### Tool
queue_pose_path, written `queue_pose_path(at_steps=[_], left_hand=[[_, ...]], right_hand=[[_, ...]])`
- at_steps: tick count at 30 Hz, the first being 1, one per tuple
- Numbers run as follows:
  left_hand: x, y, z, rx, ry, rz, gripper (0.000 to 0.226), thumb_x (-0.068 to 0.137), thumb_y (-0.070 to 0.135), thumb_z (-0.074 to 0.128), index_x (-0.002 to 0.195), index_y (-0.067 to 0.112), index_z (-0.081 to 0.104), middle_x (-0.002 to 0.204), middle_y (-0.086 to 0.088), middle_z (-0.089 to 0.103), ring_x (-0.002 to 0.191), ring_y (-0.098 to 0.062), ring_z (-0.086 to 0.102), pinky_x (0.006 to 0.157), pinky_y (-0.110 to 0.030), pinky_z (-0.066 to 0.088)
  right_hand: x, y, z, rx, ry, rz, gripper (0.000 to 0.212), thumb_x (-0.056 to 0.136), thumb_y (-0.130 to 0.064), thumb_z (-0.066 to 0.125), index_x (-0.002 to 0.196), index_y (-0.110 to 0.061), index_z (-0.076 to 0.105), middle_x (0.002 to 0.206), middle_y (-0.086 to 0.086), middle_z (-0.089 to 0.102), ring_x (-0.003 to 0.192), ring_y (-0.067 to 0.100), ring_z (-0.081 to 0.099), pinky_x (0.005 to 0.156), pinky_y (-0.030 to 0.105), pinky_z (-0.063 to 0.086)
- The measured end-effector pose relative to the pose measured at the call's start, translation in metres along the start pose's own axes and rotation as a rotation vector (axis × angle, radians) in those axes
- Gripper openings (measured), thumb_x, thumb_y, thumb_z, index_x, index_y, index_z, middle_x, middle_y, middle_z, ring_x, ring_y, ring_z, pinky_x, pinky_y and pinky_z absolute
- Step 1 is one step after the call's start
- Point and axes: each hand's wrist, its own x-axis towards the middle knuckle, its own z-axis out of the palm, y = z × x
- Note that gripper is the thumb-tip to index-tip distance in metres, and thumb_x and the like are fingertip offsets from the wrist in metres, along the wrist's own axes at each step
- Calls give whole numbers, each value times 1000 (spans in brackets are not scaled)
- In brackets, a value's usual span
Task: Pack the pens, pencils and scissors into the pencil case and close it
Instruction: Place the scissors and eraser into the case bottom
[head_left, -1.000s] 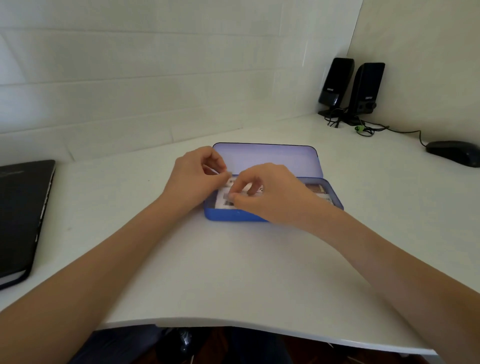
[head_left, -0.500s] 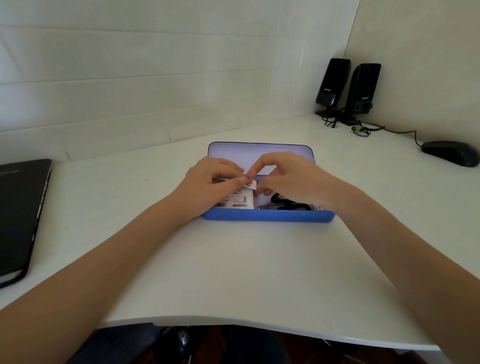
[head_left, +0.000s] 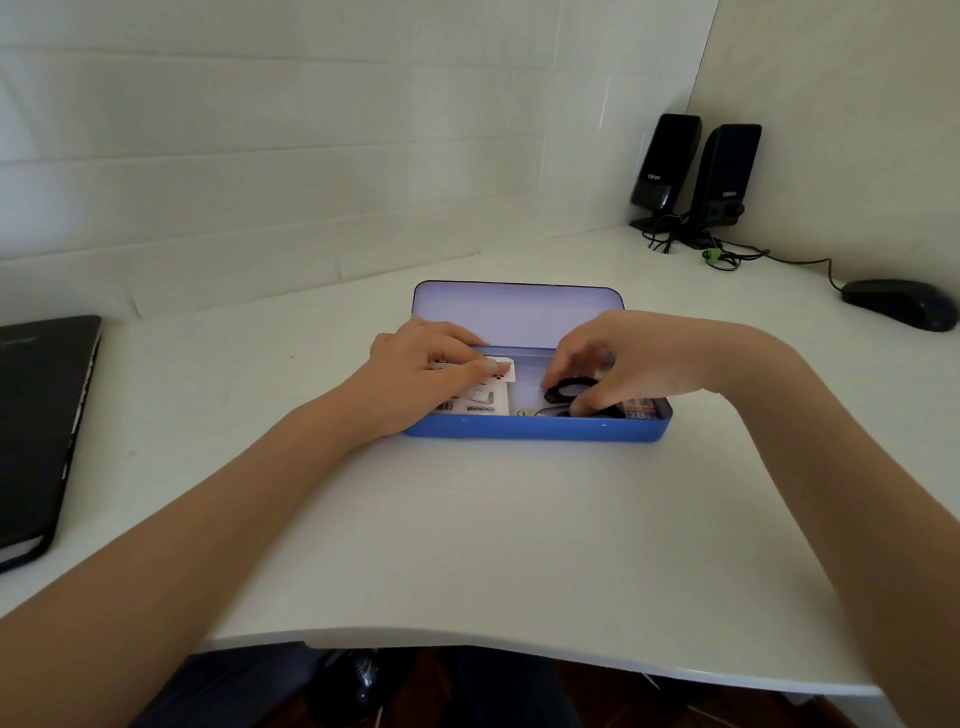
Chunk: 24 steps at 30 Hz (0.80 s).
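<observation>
A blue tin pencil case (head_left: 535, 430) lies open in the middle of the white desk, its lid (head_left: 519, 312) standing up at the back. My left hand (head_left: 431, 364) rests in the left half, fingers pressing down on white printed packaging (head_left: 480, 397). My right hand (head_left: 618, 364) reaches into the right half with its fingers curled around the black handles of the scissors (head_left: 569, 389). A pencil box marked 2B (head_left: 641, 410) shows at the case's right end. Pens cannot be made out under the hands.
A black laptop (head_left: 41, 426) lies at the left edge of the desk (head_left: 467, 545). Two black speakers (head_left: 696, 176) with cables stand in the back right corner, and a black mouse (head_left: 898, 301) sits at the far right.
My right hand has moved from the middle of the case to its right half and onto the scissor handles. My left hand has stayed on the white packaging.
</observation>
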Motion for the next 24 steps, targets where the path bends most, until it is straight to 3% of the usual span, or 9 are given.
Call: queue_pose_path(at_steps=[2,4,7,11,15,18,21,24], left_hand=[[0,0,0,-25,-11,-7,34,75,55,52,89,36,76,108,20,62,105,-5,53,99,-39,40],[0,0,1,-25,-16,-7,32,74,56,51,86,38,75,105,21,61,104,-7,53,93,-34,43],[0,2,2,16,6,-2,37,73,57,50,87,35,76,103,20,60,104,-8,51,90,-30,42],[-2,5,0,59,29,22,29,82,51,55,85,32,76,97,21,58,103,-9,49,95,-38,38],[-3,7,1,90,47,34,20,88,39,58,82,33,75,92,23,56,103,-12,47,97,-42,36],[-3,7,1,53,40,16,18,87,41,59,78,34,74,93,21,57,103,-13,47,98,-43,35],[-3,5,2,36,35,31,21,81,49,57,73,37,72,93,19,58,102,-12,47,98,-43,35],[-1,2,3,39,41,43,20,81,48,58,76,36,74,91,17,59,100,-12,49,94,-41,38]], right_hand=[[1,1,0,-4,27,11,17,78,-27,72,95,-28,72,89,-18,67,78,-6,60,74,12,46],[4,2,0,-26,61,53,14,78,-42,69,87,-32,73,86,-17,66,82,3,61,79,23,47],[5,4,-1,-84,79,126,27,80,-57,59,80,-32,69,77,-20,60,78,6,58,76,28,43],[0,1,-5,-93,53,153,34,85,-56,54,84,-26,69,74,-12,61,71,9,56,67,26,41],[-3,-3,-6,-67,61,152,32,87,-55,52,71,-31,67,72,-9,63,67,10,56,63,24,41],[-3,-3,-5,-42,84,121,33,87,-53,53,64,-34,67,66,-10,62,61,8,53,60,23,40],[0,-1,-3,-7,126,74,28,85,-51,57,71,-32,71,54,-15,59,51,-1,51,57,21,34],[7,-2,2,13,158,36,31,82,-53,59,70,-30,74,58,-9,55,51,2,47,58,22,34]])
